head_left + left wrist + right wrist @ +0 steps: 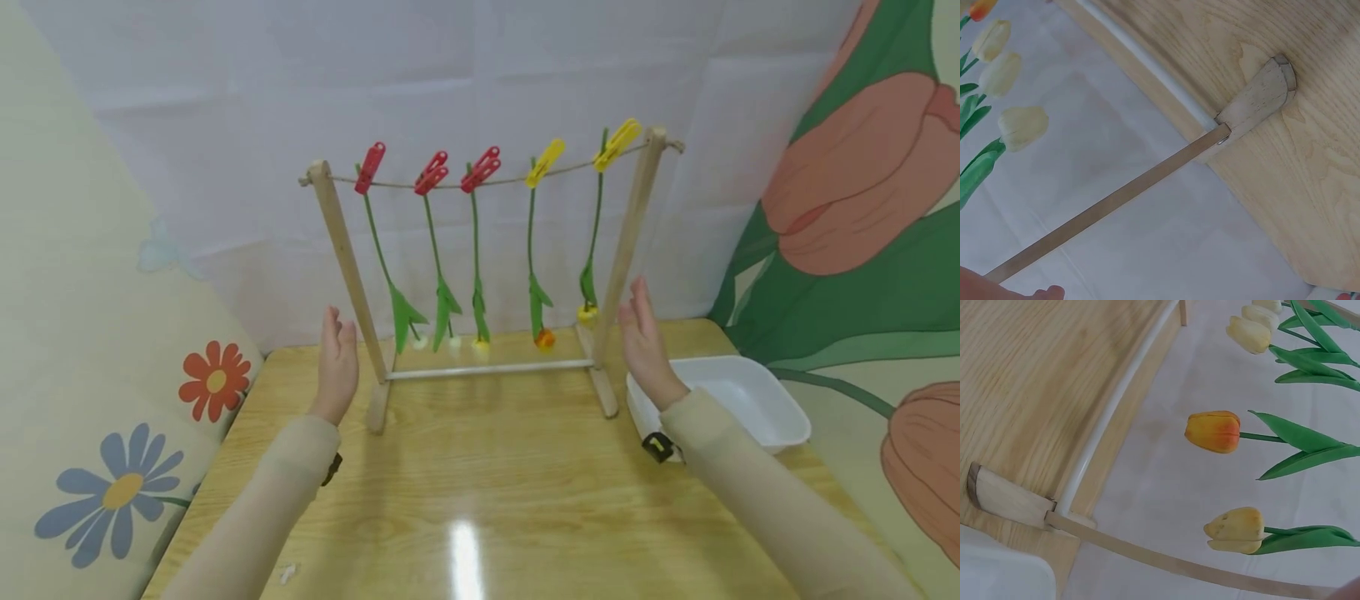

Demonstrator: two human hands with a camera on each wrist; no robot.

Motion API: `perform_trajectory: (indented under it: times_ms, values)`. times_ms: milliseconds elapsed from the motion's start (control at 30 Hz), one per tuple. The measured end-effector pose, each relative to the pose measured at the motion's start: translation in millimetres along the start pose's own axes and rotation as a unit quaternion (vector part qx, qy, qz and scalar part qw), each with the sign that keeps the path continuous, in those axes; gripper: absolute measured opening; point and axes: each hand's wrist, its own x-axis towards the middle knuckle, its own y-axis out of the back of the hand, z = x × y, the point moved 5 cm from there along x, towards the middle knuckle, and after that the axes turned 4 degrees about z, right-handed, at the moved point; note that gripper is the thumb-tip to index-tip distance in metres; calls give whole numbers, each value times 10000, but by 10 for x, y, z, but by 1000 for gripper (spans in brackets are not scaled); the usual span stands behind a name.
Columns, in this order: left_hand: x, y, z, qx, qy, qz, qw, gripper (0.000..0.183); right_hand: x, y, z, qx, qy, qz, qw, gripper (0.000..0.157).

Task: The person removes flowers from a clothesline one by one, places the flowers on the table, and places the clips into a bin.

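Observation:
Several artificial tulips hang upside down from a string on a wooden rack. Three red clothespins and two yellow clothespins clip their stems. An orange tulip hangs between pale cream ones and a yellow tulip near the right post. My left hand is upright beside the left post, fingers straight, holding nothing. On the other side, my right hand stands with straight fingers just outside the right post, also holding nothing. Whether either hand touches its post I cannot tell.
A white plastic basin stands at the right of the wooden table, partly behind my right forearm. White cloth hangs behind the rack. A small white scrap lies near the front left.

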Motion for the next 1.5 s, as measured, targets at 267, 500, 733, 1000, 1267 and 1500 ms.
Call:
perform_trajectory:
  times_ms: [267, 500, 733, 1000, 1267, 1500]
  values:
    - [72, -1, 81, -10, 105, -161, 9998, 70, 88, 66, 77, -156, -196, -42, 9997, 60]
    - [126, -8, 189, 46, 66, -145, 9999, 66, 146, 91, 86, -151, -134, 26, 9998, 60]
    - [244, -2, 185, -22, 79, 41, 10000, 67, 253, 89, 31, -17, 115, 125, 9999, 60]
    - [259, -12, 342, -150, 419, 34, 9990, 61, 434, 100, 42, -72, -3, 336, 9994, 57]
    - [274, -65, 480, -333, 350, -158, 9987, 61, 536, 111, -21, -34, 53, 562, 9984, 58]
    - [460, -97, 286, -111, 272, -134, 9995, 69, 665, 115, -77, 53, 232, 806, 9965, 59]
